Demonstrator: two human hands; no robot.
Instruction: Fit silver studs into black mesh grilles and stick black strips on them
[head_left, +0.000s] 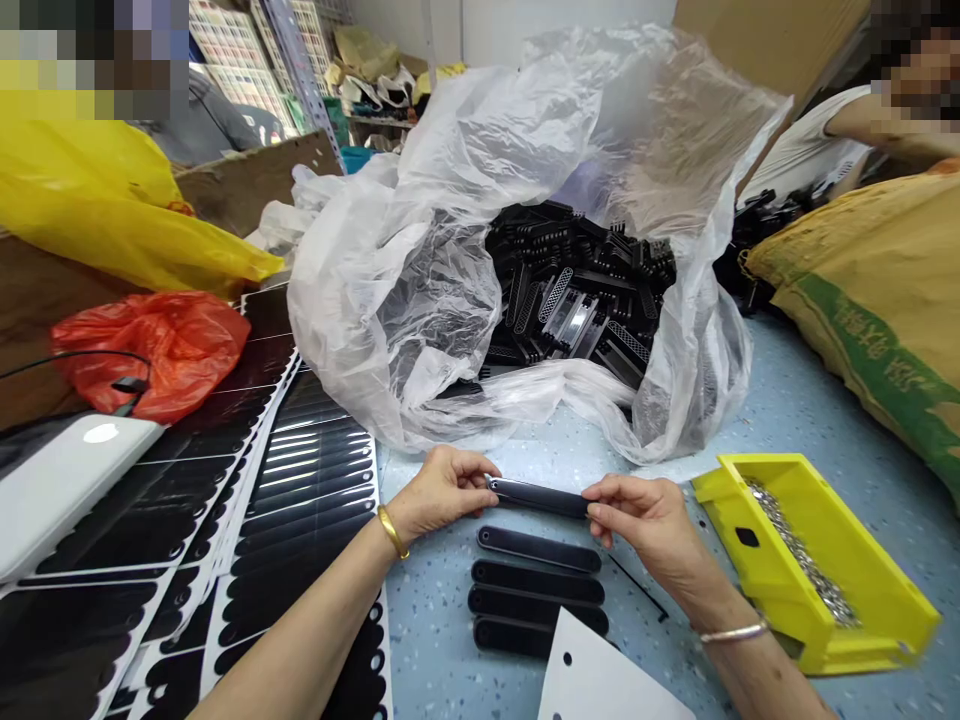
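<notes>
A long black strip-shaped part (541,497) with rounded ends and a small hole is stretched between my two hands. My left hand (448,490) pinches its left end; my right hand (637,515) grips the right end between thumb and fingers. Just below it, several similar black strips (538,577) lie in a row on the blue speckled table (427,610). A thin black L-shaped rod (637,585) slants from near my right fingers down to the table. Sheets of black strip-shaped stickers (304,500) lie beneath and beside my left forearm.
A clear plastic bag (352,300) full of black ribbed parts (577,300) stands ahead. At right sits a yellow bin (862,560) of small metal pieces, with a woven sack (862,270) behind. A white sheet (600,680), red bag (165,345) and white device (67,480) lie around. Two other people are nearby.
</notes>
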